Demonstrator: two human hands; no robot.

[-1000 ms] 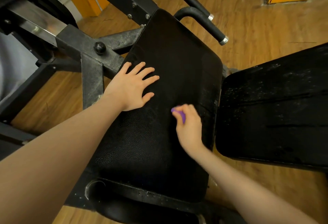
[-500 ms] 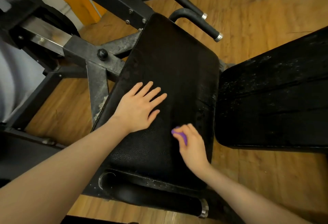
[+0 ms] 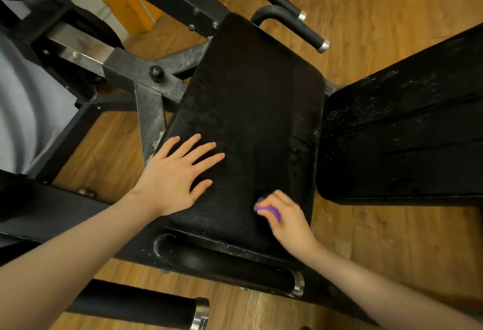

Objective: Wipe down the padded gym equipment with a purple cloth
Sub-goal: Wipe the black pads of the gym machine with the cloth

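Wiping hand: the right hand (image 3: pixel 286 218) has its fingers curled round the purple cloth (image 3: pixel 265 210), bunched small inside the grip.
Cloth position: only a little purple shows, at the hand's left side past the fingertips and under the knuckles; the rest is hidden by the fingers. It sits pressed against the near right part of the black pad (image 3: pixel 251 110), close to that pad's right edge.
Bracing hand: the left hand (image 3: pixel 180 175) lies flat on the pad's near left part, fingers straight and spread, holding nothing. It is near the right hand but apart from it.
Pad surface: black, grained, with pale specks along its edges.
Second pad: a black padded panel (image 3: pixel 402 136) lies to the right, just beside the first, its surface speckled.
Frame: grey metal bars (image 3: pixel 150 110) run under the pad's left side, with a round black knob (image 3: pixel 156 73) on them.
Handles: 1 curved black grip (image 3: pixel 295 25) with a chrome end cap stands behind the pad; 1 black roller (image 3: pixel 146 308) lies at the near edge.
Floor: wood planks (image 3: pixel 392 246).
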